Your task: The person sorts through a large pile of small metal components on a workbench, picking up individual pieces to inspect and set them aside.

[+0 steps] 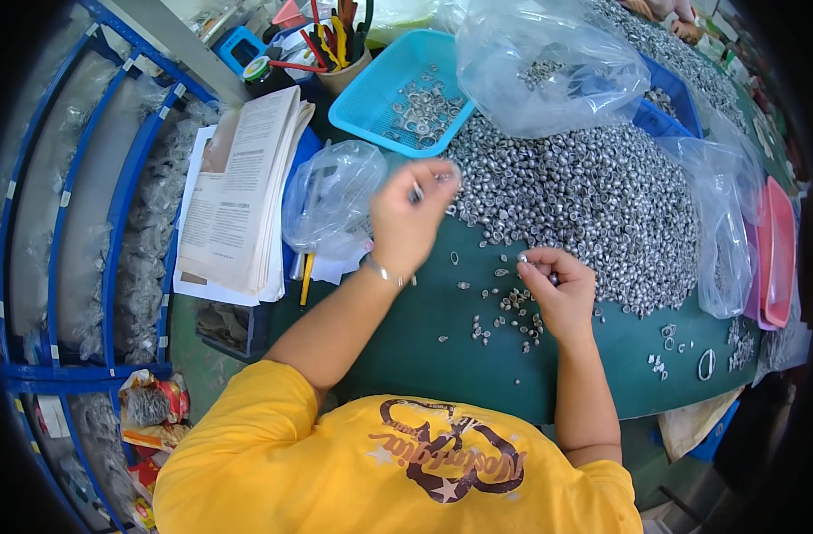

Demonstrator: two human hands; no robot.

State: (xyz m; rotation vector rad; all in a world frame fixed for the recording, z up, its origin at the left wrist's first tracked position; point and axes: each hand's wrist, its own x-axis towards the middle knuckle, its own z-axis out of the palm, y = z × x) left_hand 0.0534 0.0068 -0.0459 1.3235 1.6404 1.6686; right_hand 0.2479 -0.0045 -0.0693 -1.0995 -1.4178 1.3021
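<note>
Small metal rings [593, 191] lie heaped on the green table [424, 347]. Left hand [406, 218] pinches one above the heap's edge; right hand [558, 285] pinches another among loose rings. Turquoise tray [371, 98], plastic bags [331, 200] and papers [237, 191] crowd behind.

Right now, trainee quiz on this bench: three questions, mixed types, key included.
1. True or false: the left hand is raised above the green table.
2. The light blue tray holds: A) small metal rings, B) pens, C) nothing.
3. Which hand rests by the loose parts at the edge of the metal pile?

Key: 1 true. 2 A. 3 the right hand.
</note>
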